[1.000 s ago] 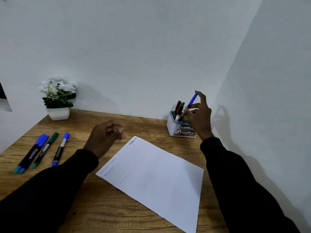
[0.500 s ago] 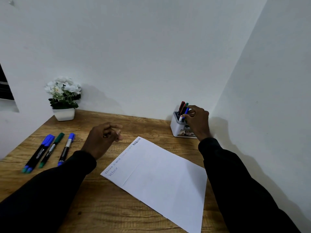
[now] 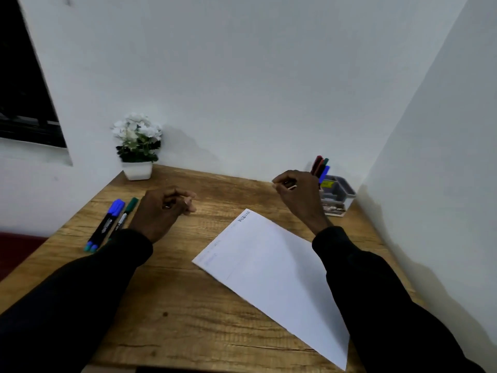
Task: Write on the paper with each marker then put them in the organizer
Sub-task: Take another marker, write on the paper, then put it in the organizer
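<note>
A white paper (image 3: 271, 267) with a few written lines near its top edge lies tilted on the wooden desk (image 3: 172, 305). The organizer (image 3: 340, 196) stands at the back right with red, green and blue markers (image 3: 320, 168) upright in it. My right hand (image 3: 301, 197) hovers just left of the organizer, fingers loosely curled, holding nothing. My left hand (image 3: 161, 211) hovers over the desk with loosely curled fingers, also holding nothing. A thick blue marker (image 3: 106, 224) and a green marker (image 3: 126, 212) lie just left of it; my left wrist hides anything beside them.
A small white pot of white flowers (image 3: 137, 149) stands at the back left against the wall. White walls close the back and right sides. A dark window opening (image 3: 24, 90) is at the upper left.
My right hand pushed the blue marker down into the organizer, let go and drew back to the left. My left hand shifted left toward the lying markers, covering one. The view turned left.
</note>
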